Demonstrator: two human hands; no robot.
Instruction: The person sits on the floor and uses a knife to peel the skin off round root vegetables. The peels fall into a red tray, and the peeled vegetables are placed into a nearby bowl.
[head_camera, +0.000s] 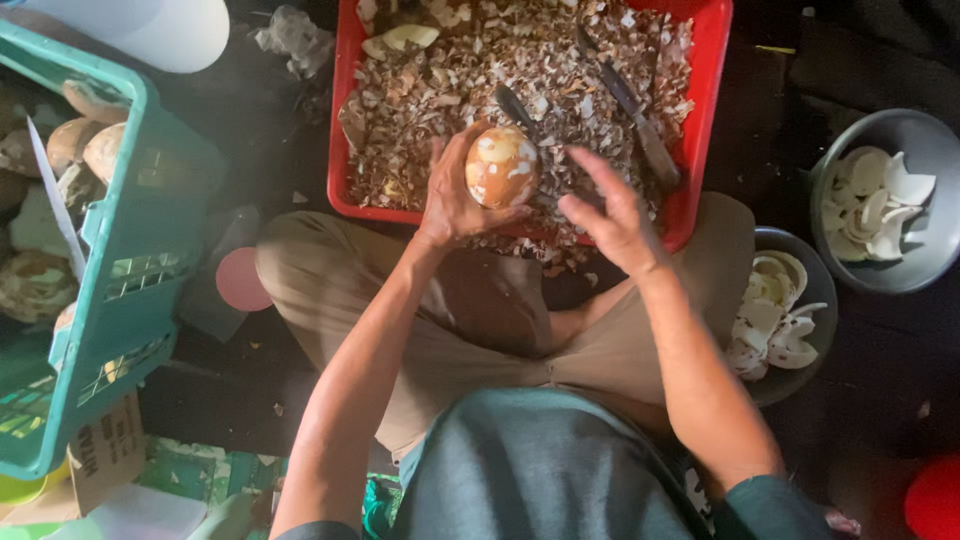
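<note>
My left hand (450, 195) grips a round brown coconut kernel (500, 165) with pale scraped patches, held over the near edge of a red tray (345, 120). My right hand (610, 215) hovers just right of the kernel, fingers spread, holding nothing. A dark-handled knife (640, 125) lies on the heap of brown shavings in the tray, beyond my right hand. A second dark handle (515, 105) pokes out of the shavings just behind the kernel.
A green plastic crate (130, 270) of brown kernels stands at the left. Two grey bowls, one at far right (925, 135) and one by my right knee (815, 285), hold white coconut pieces. My crossed legs sit below the tray.
</note>
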